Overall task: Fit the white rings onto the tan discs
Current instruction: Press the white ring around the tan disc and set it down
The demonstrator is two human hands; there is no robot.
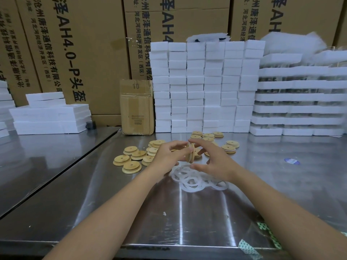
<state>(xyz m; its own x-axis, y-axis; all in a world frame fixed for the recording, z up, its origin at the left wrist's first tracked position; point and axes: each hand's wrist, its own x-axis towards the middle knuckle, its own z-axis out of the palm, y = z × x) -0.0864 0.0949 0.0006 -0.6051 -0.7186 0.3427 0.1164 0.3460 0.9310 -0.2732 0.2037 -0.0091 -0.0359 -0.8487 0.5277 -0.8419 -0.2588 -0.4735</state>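
Note:
A tan disc (190, 153) stands on edge in the air between my hands, above the steel table. My left hand (170, 154) grips it from the left with curled fingers. My right hand (212, 159) curves round its right side, fingertips above and thumb below the rim. Whether a ring sits on this disc is unclear. A loose heap of white rings (193, 180) lies flat just under my hands. Several more tan discs (131, 160) are scattered left of my hands, and others (228, 146) lie behind and to the right.
Stacks of white foam blocks (204, 87) form a wall at the back, with foam trays (300, 98) to the right and foam slabs (50, 117) to the left. A small cardboard box (137, 107) stands behind the discs. A blue sticker (292, 161) lies at right.

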